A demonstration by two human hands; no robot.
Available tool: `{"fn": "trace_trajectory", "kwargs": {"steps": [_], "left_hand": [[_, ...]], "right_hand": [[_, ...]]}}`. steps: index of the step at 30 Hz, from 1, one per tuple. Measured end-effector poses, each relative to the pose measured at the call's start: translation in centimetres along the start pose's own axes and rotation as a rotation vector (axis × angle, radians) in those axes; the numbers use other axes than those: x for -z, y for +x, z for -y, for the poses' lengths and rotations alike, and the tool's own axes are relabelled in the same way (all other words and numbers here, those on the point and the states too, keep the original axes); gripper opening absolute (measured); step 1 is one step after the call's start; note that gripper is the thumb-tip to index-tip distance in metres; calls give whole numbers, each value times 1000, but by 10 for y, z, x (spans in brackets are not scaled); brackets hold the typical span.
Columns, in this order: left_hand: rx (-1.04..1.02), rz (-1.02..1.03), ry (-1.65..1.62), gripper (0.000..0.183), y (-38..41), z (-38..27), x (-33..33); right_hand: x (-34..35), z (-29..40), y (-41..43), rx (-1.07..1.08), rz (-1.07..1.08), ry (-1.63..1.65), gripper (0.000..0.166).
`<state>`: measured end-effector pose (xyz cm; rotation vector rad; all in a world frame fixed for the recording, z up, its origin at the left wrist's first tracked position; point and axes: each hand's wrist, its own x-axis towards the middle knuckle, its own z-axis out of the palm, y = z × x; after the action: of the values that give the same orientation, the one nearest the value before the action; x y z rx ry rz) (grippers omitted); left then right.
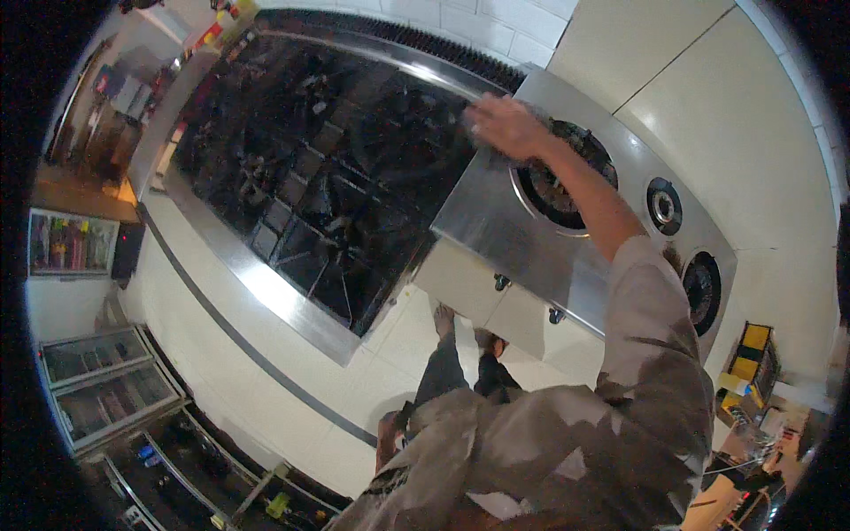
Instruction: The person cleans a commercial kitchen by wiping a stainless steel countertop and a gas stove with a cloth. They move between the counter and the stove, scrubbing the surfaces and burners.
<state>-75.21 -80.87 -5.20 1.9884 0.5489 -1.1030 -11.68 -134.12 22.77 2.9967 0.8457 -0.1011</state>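
Note:
My right hand (508,127) reaches out over the stainless-steel top of a three-burner gas stove (491,219), beside its far left corner. Motion blurs the fingers; I cannot make out anything held in them. Under my forearm lies a large round burner (554,179), partly covered. Just left of the hand is a big black cooktop (312,172) with burner grates and a broad metal frame. My left hand (388,425) hangs low at my side, partly hidden by my shirt, so its grip is unclear.
A small burner (664,206) and another larger one (702,292) sit farther right on the stove. Two black knobs (502,282) jut from its front edge. Glass-fronted cabinets (109,385) line the lower left. A yellow-and-black rack (754,362) and cluttered wooden surface (724,491) are at right.

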Motion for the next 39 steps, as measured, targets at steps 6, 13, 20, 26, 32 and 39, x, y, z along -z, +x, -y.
{"fn": "trace_trajectory", "kwargs": {"steps": [6,13,20,26,32,39], "left_hand": [[78,-273,-884,42,-20,-19,69],[334,-217,-685,40,6,-32,45],[-300,15,4,31,83,-13,-15],[177,470,-575,37,139,-95,59],[-84,120,-262,46,95,-205,57],[11,273,-123,45,109,-200,30]], "right_hand": [[-36,-156,-62,-420,-40,-107,44],[-67,-159,-249,-603,143,-491,52],[-15,119,-254,-1014,-202,88,74],[-12,226,-209,-488,-423,153,64],[-39,209,-352,-940,-463,220,64],[-84,137,-663,-1580,-496,-232,59]]}}
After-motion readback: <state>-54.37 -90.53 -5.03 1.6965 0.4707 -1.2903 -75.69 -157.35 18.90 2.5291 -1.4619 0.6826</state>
